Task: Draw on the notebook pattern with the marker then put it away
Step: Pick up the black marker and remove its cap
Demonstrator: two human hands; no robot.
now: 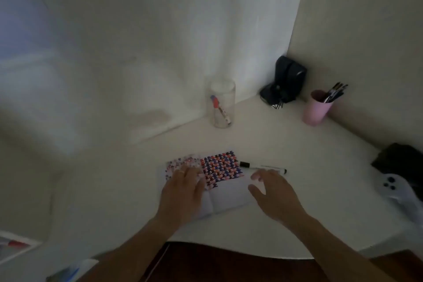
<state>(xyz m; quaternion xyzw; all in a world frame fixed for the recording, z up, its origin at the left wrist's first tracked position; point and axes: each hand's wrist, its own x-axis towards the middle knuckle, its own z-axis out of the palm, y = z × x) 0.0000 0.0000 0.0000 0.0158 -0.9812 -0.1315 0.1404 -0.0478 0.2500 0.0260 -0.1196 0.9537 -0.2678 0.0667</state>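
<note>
An open notebook [231,192] lies on the white table, its upper part filled with a red, blue and black pattern [220,168]. My left hand [183,190] rests flat on the notebook's left page, fingers spread, a ring on one finger. A white marker with a black cap [263,166] lies on the table just right of the pattern, beyond my right hand [272,192]. That hand hovers with its fingers apart, fingertips close to the marker, holding nothing.
A clear glass jar [222,104] with a red-capped marker stands at the back by the wall. A pink cup [317,109] of pens and a black device [285,81] stand in the corner. A white controller [393,188] and a dark object [402,160] lie at the right.
</note>
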